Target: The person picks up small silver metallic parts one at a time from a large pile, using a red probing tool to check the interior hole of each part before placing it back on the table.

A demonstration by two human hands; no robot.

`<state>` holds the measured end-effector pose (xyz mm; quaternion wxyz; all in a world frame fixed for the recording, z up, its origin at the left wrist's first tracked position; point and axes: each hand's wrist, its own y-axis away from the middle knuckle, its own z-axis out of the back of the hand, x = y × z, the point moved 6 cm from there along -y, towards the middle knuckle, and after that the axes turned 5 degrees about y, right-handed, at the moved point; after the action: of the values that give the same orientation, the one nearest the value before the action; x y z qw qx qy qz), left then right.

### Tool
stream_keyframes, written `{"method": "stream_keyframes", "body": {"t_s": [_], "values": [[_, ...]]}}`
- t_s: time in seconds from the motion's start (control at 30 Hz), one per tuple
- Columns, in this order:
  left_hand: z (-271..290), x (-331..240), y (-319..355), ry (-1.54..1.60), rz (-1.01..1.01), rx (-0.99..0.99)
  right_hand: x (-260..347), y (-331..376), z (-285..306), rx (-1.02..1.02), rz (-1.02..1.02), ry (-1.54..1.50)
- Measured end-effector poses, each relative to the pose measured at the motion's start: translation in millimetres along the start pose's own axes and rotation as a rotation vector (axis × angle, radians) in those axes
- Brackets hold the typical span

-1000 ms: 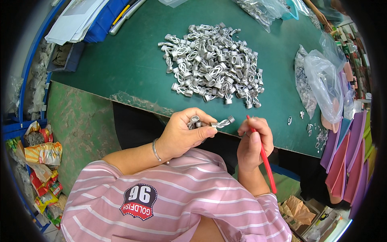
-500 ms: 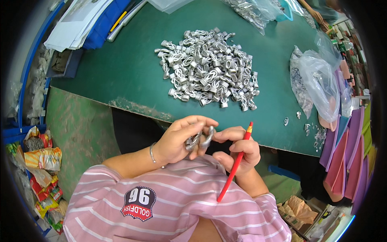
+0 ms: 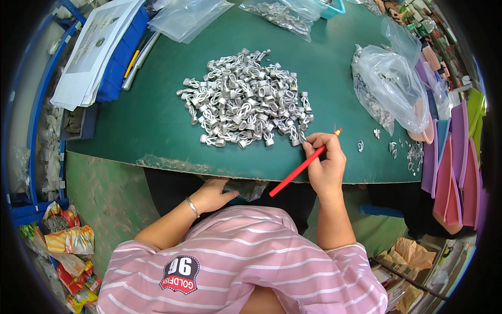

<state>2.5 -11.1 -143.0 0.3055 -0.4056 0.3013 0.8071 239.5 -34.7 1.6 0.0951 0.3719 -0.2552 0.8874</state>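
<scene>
A large heap of silver metal loop pieces with ribbed collars (image 3: 246,99) lies on the green table. At its near right edge, my right hand (image 3: 328,162) pinches one metal piece (image 3: 301,137) between thumb and forefinger. A slim red pencil-like rod (image 3: 295,175) with a yellow band is also held across that hand, slanting down to the left. My left hand (image 3: 212,194), with a silver bangle at the wrist, is below the table's front edge beside a clear plastic bag (image 3: 252,190) over my lap. Its thumb points right; its other fingers are mostly hidden, so its grip does not show.
Clear bags of metal parts stand at the right (image 3: 392,86) and far side (image 3: 282,18). Small loose bits (image 3: 414,154) lie near the right edge. Papers (image 3: 97,49) on a blue bin (image 3: 123,52) are at left, purple and pink trays (image 3: 444,172) at right.
My hands have come apart. The right has moved forward to the heap with the red rod; the left has dropped below the table edge, and the metal pieces no longer show in it.
</scene>
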Motion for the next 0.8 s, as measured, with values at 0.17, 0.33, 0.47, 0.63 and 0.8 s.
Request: {"method": "stream_keyframes", "body": {"t_s": [0.17, 0.33, 0.47, 0.63, 0.8], "values": [[16, -73, 5, 0.381, -0.007, 0.317, -10, 12, -3, 0.068, -0.369, -0.768], [32, -129, -5, 1.019, -0.135, 0.111, 12, 28, -19, 0.228, -0.309, -1.117], [45, -139, -16, 1.033, -0.325, -0.072, 23, 35, -26, 0.252, -0.065, -1.024], [48, -129, -10, 1.04, -0.275, -0.145, 30, 36, -17, 0.088, 0.027, -0.813], [39, -117, -12, 1.202, -0.086, -0.066, 44, 33, -14, 0.017, 0.105, -0.828]]}}
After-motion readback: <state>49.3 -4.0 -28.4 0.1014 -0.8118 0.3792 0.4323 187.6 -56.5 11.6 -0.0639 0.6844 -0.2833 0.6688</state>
